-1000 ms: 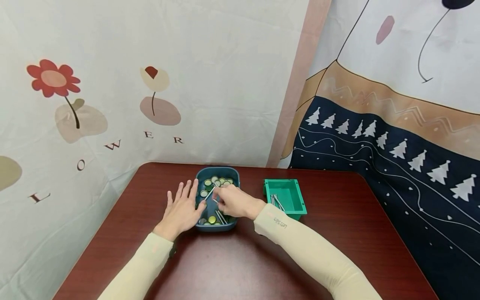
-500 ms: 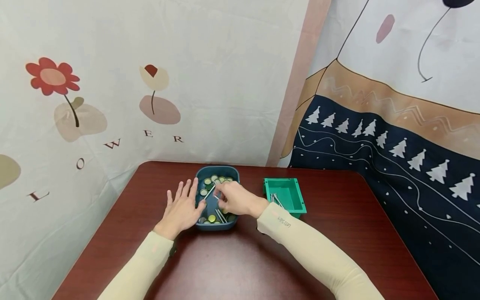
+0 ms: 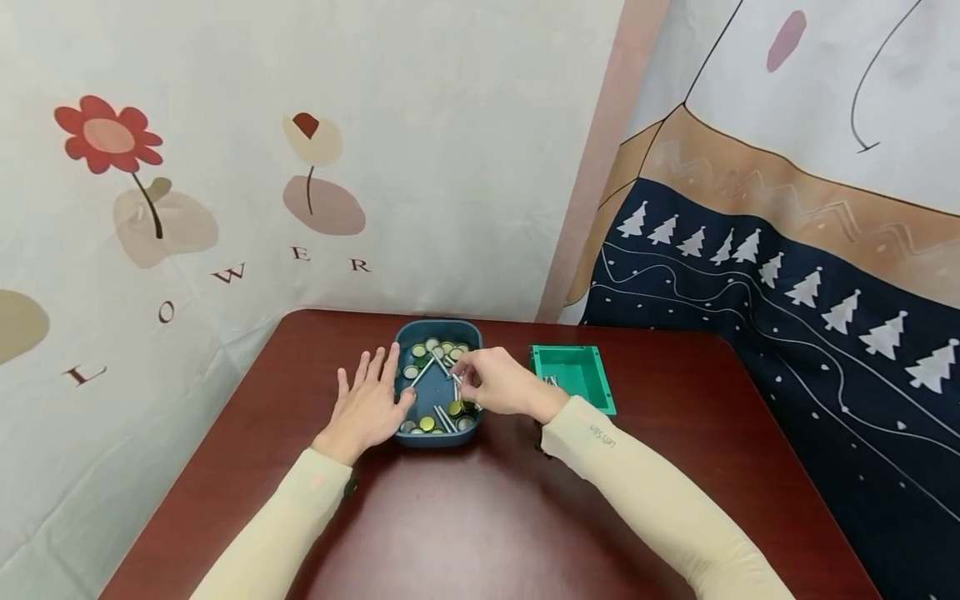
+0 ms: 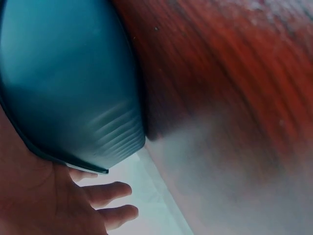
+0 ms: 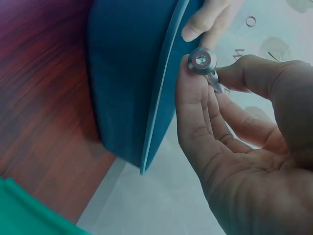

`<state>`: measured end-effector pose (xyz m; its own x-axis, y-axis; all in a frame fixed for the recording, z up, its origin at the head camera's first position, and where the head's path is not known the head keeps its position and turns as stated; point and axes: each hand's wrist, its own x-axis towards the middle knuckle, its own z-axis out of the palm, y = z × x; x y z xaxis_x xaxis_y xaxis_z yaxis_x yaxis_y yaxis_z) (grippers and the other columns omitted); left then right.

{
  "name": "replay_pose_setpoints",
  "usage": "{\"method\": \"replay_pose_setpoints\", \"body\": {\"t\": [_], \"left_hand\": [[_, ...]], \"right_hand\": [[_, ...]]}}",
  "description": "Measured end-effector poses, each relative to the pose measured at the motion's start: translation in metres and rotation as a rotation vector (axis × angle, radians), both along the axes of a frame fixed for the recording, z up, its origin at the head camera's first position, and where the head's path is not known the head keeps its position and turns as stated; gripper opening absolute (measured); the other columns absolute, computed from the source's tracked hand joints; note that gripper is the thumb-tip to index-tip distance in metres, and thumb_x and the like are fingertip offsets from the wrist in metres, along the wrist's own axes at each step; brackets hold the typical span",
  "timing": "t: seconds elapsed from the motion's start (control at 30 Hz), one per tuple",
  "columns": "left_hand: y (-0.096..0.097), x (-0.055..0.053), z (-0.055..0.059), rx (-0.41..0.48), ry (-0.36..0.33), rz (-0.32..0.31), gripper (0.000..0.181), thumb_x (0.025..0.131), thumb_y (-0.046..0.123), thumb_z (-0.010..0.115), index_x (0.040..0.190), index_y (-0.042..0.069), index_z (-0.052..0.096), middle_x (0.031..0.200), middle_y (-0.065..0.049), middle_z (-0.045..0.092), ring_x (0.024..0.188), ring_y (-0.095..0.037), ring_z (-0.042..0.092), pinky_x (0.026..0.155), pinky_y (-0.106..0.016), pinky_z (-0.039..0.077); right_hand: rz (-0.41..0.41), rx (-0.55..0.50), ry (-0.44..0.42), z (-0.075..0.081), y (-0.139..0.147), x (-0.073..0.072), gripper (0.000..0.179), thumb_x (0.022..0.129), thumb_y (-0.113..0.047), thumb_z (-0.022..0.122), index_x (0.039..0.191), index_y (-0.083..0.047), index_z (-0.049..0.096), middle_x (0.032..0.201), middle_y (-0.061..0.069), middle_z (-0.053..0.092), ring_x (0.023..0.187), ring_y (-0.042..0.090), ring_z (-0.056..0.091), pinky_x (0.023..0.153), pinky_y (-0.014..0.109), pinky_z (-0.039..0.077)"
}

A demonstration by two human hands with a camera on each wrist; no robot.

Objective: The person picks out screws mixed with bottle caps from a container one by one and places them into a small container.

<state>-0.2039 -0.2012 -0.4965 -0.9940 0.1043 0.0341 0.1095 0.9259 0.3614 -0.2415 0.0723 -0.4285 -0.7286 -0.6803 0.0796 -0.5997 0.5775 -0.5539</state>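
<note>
My right hand (image 3: 504, 383) is above the right side of a dark blue tub (image 3: 431, 440). Between its thumb and fingers it pinches a silver bolt (image 5: 202, 60), whose round socket head faces the right wrist camera. Inside the tub lie several round caps (image 3: 427, 423), gold and silver, and more long silver bolts (image 3: 444, 418). My left hand (image 3: 362, 410) rests along the tub's left rim with fingers straight and spread, its thumb over the edge. From the left wrist, only the tub's outer wall (image 4: 73, 73) shows, not its contents.
A green box (image 3: 600, 392) stands right of the tub, with a few bolts (image 3: 551, 381) at its left end, partly hidden by my right arm. Both containers stand on a dark red wooden table (image 3: 450, 517). A printed cloth (image 3: 450, 167) hangs behind it.
My right hand has risen from inside the tub and moved right, holding the bolt. My left hand stays at the left rim. The head view has tilted slightly down.
</note>
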Motion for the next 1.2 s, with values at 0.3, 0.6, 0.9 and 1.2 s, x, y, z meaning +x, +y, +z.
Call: {"method": "replay_pose_setpoints", "body": {"t": [0.3,0.6,0.9,1.2], "left_hand": [[0.001,-0.001,0.005,0.007,-0.008,-0.003,0.09,0.119,0.045,0.054,0.189,0.011,0.009,0.194,-0.028,0.019,0.182,-0.056,0.01,0.14,-0.088,0.003],[0.0,0.006,0.001,0.006,-0.016,0.011,0.09,0.119,0.045,0.054,0.189,0.011,0.01,0.194,-0.028,0.018,0.182,-0.057,0.009,0.139,-0.088,0.002],[-0.002,0.004,0.003,-0.007,0.0,0.015,0.09,0.119,0.044,0.056,0.189,0.009,0.011,0.193,-0.029,0.02,0.181,-0.057,0.011,0.139,-0.088,0.004],[0.004,0.002,0.002,-0.008,-0.007,0.006,0.09,0.119,0.045,0.055,0.189,0.01,0.011,0.193,-0.029,0.022,0.181,-0.056,0.012,0.139,-0.088,0.004]], "right_hand": [[-0.07,-0.025,-0.092,0.008,0.031,-0.004,0.03,0.111,-0.009,0.075,0.141,-0.005,0.08,0.095,0.001,0.08,0.069,0.008,0.073,0.078,0.027,0.065],[-0.122,-0.045,-0.171,0.01,0.054,-0.004,0.029,0.111,-0.01,0.076,0.14,-0.01,0.08,0.097,-0.001,0.08,0.073,0.012,0.078,0.076,0.028,0.067],[-0.118,-0.051,-0.14,0.017,0.076,-0.013,0.029,0.111,-0.008,0.073,0.139,-0.008,0.08,0.099,0.001,0.08,0.073,0.01,0.076,0.074,0.028,0.064],[-0.185,-0.025,-0.128,0.014,0.108,-0.019,0.028,0.112,-0.009,0.072,0.138,-0.01,0.082,0.105,0.005,0.082,0.071,0.014,0.074,0.07,0.031,0.061]]}}
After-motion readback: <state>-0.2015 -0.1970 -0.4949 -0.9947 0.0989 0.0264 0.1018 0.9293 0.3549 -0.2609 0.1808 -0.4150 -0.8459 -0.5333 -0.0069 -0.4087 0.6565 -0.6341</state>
